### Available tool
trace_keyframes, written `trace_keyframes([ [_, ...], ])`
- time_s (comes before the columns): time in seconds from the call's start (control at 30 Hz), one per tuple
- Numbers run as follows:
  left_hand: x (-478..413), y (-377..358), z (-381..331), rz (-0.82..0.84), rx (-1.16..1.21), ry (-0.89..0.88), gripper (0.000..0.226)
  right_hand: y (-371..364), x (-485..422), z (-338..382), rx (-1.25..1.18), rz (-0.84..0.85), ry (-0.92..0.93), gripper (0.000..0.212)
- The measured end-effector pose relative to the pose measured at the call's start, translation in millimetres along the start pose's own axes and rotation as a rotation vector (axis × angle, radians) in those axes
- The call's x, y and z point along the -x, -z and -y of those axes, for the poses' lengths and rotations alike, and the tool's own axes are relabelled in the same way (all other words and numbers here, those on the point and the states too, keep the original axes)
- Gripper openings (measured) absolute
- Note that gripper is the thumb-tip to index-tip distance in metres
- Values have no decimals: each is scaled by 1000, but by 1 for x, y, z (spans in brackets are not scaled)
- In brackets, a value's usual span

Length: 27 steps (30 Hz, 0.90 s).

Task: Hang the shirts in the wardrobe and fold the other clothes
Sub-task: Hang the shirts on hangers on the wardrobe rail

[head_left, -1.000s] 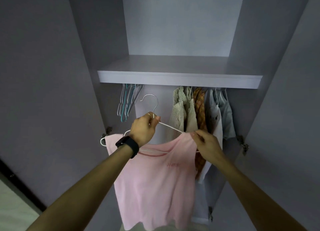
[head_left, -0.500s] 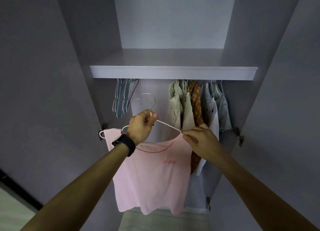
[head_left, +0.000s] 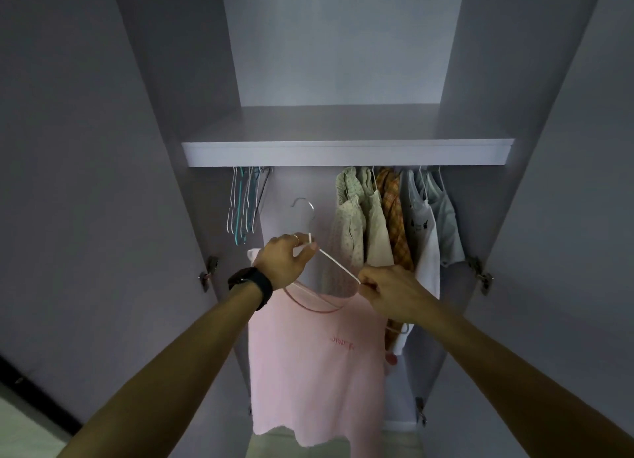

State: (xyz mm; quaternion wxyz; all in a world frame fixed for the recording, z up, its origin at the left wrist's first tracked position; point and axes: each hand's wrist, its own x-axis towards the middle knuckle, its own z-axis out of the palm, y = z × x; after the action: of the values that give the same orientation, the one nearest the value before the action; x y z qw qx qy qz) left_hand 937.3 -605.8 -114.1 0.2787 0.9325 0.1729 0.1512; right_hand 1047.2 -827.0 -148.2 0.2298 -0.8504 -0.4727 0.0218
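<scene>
Mid-hanging — left hand [head_left: 284, 257] grips hanger [head_left: 338, 264], right hand [head_left: 387, 293] pinches shirt [head_left: 315, 361] onto it; next, likely hook under shelf [head_left: 346, 154] above.

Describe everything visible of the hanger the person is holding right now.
The hanger is thin, white and wire-like, with a silvery metal hook. The hook points up, free in the gap between the empty hangers and the hung clothes, not on any rail. The left hand grips its neck below the hook. The right hand pinches the pink shirt at its right end. The right arm shows bare, sloping down to the right; the shirt covers the left.
</scene>
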Motion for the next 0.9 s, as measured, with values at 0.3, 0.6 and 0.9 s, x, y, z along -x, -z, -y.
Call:
trace_keyframes([
  [0.3,-4,33,38,68,-354,91,49,-25,-38,21,-143,76,-284,17],
  [0.6,-51,55,40,-61,-512,89,67,-49,-98,23,-233,-44,-397,18],
  [0.9,-142,69,48,-380,-689,-68,75,-51,-174,-9,-250,-134,-346,13],
])
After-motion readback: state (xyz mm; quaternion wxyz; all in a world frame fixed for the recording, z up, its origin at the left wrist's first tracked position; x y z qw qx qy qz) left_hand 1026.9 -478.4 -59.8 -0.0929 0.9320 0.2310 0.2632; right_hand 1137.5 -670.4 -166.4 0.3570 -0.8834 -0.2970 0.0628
